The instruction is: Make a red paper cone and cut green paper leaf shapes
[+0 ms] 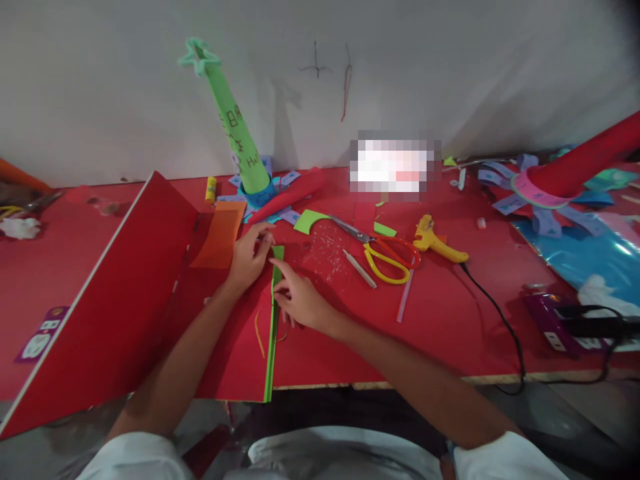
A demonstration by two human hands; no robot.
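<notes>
Handwriting on the green paper cone (239, 137) shows "日" and "Ha". On the desk (330, 363), a narrow, bright-green paper strip (271, 357) lines the right edge of a red card (227, 360), between the left hand (249, 257) and right hand (301, 299); whether their bent fingers (283, 267) grip it, I cannot tell.

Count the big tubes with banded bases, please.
2. The green tube is beyond the left hand; the red tube is at far right, cut off by the picture's edge. More may be hidden.
</notes>
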